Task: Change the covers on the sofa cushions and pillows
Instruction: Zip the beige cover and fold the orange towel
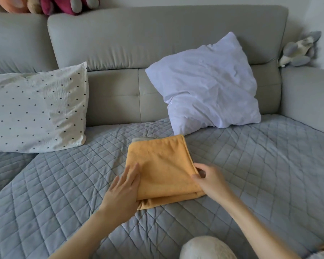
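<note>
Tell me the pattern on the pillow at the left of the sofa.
Small dark dots on a white pillow, in the head view.

A folded square of orange fleece cloth point(161, 165) lay on the grey quilted seat cover point(251, 165) of the pale grey upholstered sofa point(157, 34), near the front middle. The left hand point(123, 189) rested flat on its near left corner, and the right hand point(209, 178) pinched its right edge. Behind and to the right, a plain white square pillow point(206, 83) leaned against the backrest. A white dotted rectangular pillow point(36, 109) lay to the left on the seat. Plush toys point(67, 4) sat atop the backrest at far left; another grey plush toy point(299, 49) sat on the right armrest.
</note>
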The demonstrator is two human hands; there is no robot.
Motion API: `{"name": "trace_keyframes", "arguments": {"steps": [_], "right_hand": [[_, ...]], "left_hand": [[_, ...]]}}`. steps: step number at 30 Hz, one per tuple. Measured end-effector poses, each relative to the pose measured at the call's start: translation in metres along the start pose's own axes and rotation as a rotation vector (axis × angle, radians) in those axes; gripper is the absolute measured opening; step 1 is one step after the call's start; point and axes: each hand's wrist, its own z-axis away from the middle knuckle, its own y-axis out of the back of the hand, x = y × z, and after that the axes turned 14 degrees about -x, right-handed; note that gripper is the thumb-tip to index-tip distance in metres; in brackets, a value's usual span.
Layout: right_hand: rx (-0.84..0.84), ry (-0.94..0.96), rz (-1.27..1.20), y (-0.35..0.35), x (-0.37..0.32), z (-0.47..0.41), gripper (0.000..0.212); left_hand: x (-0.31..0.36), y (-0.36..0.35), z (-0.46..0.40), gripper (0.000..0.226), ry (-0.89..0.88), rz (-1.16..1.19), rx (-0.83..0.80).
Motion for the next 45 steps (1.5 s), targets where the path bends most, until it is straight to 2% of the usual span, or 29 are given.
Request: {"name": "trace_keyframes", "arguments": {"steps": [3,5,6,7,9,10,12,14,16,17,19,25,30,36,40,42,45], "right_hand": [[-0.001,-0.037,0.191,-0.006,-0.002,0.004,0.045],[-0.004,-0.06,0.352,-0.003,-0.007,0.007,0.047],[0.008,-0.053,0.434,-0.002,-0.011,0.007,0.048],[0.027,-0.034,0.503,0.0,-0.017,0.005,0.048],[0.087,0.031,0.596,0.0,-0.03,-0.001,0.047],[0.11,0.081,0.616,-0.002,-0.037,-0.006,0.046],[0.142,0.198,0.628,-0.008,-0.052,-0.024,0.041],[0.155,0.292,0.639,-0.015,-0.06,-0.047,0.038],[0.118,0.309,0.634,-0.023,-0.052,-0.07,0.035],[0.098,0.28,0.651,-0.027,-0.042,-0.079,0.041],[0.1,0.217,0.714,-0.035,-0.02,-0.092,0.067],[0.07,0.147,0.778,-0.046,-0.004,-0.104,0.076],[0.011,0.14,0.803,-0.044,-0.003,-0.105,0.103],[0.042,0.121,0.738,-0.041,-0.01,-0.093,0.081],[-0.024,0.076,0.652,-0.036,-0.007,-0.061,0.058],[-0.034,0.099,0.71,-0.036,0.003,-0.033,0.07],[-0.003,0.179,0.816,-0.038,0.015,-0.008,0.082]], "left_hand": [[-0.009,0.0,-0.004,0.085,-0.096,-0.084,-0.109],[-0.015,0.007,-0.005,0.097,-0.181,-0.019,-0.216],[-0.017,0.011,-0.006,0.095,-0.214,0.04,-0.267],[-0.018,0.015,-0.009,0.082,-0.239,0.063,-0.276],[-0.016,0.025,-0.021,0.044,-0.258,0.049,-0.073],[-0.014,0.03,-0.028,0.037,-0.232,0.101,0.062],[-0.005,0.036,-0.045,0.042,-0.151,0.179,0.163],[0.002,0.033,-0.063,0.059,-0.099,0.108,0.142],[0.003,0.024,-0.079,0.08,-0.069,0.053,0.126],[0.001,0.018,-0.086,0.087,-0.055,0.054,0.122],[-0.001,0.008,-0.096,0.092,-0.045,0.068,0.122],[-0.006,-0.002,-0.103,0.095,-0.086,0.068,0.144],[-0.008,0.0,-0.108,0.097,-0.106,0.084,0.085],[-0.009,0.01,-0.102,0.11,-0.139,0.18,-0.03],[-0.019,0.008,-0.071,0.096,-0.263,0.183,-0.135],[-0.025,0.006,-0.047,0.085,-0.315,0.158,-0.214],[-0.028,0.0,-0.025,0.078,-0.309,0.031,-0.178]]}}
